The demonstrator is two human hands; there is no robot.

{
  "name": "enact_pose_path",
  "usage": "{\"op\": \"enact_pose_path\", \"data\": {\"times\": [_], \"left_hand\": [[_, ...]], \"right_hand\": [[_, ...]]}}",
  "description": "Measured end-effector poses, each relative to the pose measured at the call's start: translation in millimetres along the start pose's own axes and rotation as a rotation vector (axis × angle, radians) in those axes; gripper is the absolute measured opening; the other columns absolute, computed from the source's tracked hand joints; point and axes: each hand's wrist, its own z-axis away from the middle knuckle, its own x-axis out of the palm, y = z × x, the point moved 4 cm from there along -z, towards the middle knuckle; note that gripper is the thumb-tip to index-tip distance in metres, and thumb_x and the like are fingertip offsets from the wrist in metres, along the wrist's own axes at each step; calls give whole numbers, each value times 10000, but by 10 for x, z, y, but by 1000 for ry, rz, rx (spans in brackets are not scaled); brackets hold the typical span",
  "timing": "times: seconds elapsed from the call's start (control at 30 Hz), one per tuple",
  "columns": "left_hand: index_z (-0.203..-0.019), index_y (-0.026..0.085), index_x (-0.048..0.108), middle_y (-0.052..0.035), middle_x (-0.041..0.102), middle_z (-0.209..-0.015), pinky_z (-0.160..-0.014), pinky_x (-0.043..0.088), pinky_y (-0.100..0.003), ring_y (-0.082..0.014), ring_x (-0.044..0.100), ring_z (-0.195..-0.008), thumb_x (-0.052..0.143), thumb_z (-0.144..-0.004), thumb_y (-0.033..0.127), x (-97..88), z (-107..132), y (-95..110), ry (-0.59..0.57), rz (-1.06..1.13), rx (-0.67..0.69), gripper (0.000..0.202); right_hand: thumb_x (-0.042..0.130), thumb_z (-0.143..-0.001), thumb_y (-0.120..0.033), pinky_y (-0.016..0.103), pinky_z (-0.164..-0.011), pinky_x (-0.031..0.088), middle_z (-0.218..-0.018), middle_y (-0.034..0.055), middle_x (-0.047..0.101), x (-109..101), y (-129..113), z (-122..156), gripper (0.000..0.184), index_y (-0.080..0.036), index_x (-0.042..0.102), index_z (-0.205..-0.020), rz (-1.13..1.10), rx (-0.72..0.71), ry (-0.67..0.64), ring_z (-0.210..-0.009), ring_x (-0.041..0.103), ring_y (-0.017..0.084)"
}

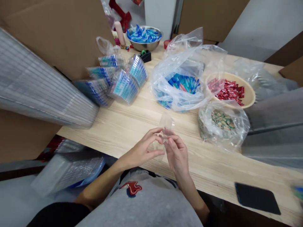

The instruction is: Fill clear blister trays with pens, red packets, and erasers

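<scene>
Though between fingers (153, 130), clear plastic (167, 122) indistinct.

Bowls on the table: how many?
2: a metal bowl of blue pieces at the back, and a cream bowl of red packets toward the right. Others may be hidden.

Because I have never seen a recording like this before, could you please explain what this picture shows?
There is no machine here: a person works bare-handed, seen by a camera worn on the head that looks forward and down. The right hand pinches a thin piece of clear plastic; the left hand is right beside it, its grip unclear. On the table are clear containers with blue contents, a metal bowl and large plastic bag of blue pieces, a cream bowl of red packets, a smaller bag and apparently a phone.
</scene>
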Motion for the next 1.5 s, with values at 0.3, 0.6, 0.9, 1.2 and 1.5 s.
{"op": "enact_pose_path", "data": {"times": [0.3, 0.6, 0.9, 1.2, 1.5], "left_hand": [[-980, 251, 531, -52, 435, -1426, -1126, 334, -422, -223, 388, -1369, 659, -865, 248, -177, 72, 210, 69, 197, 86, 173], [-995, 264, 553, -35, 466, -1402, -1153, 309, -409, -223, 402, -1363, 661, -856, 202, -174, 113, 274, 79, 327, 102, 186], [-1247, 322, 516, -40, 445, -1430, -1129, 385, -371, -219, 420, -1359, 675, -846, 163, -161, 113, 324, 64, 456, 123, 459], [-1244, 324, 513, -44, 444, -1454, -1124, 401, -393, -220, 440, -1351, 675, -845, 158, -168, 127, 335, 69, 470, 110, 462], [-1228, 325, 530, -39, 470, -1443, -1114, 415, -398, -226, 451, -1346, 695, -832, 177, -174, 117, 312, 70, 454, 96, 454]], "right_hand": [[688, -845, -338, 387, -1073, 402, -1215, -1, 621, 255, -327, 168, 78, -340, 765, -861, 193, -161, -245, -1226, 533, 187], [698, -836, -341, 407, -999, 495, -1203, -1, 591, 394, -494, 244, 51, -320, 744, -832, 321, -301, -290, -1140, 587, 186], [678, -858, -319, 399, -1034, 455, -1236, -16, 559, 391, -512, 280, 72, -342, 736, -892, 379, -327, -323, -1159, 556, 173], [648, -877, -329, 411, -1019, 476, -1229, -4, 568, 399, -546, 290, 88, -320, 735, -871, 408, -322, -318, -1155, 568, 182], [674, -853, -353, 426, -1012, 489, -1217, 1, 568, 388, -516, 269, 78, -317, 741, -838, 405, -326, -303, -1144, 577, 194]]}}
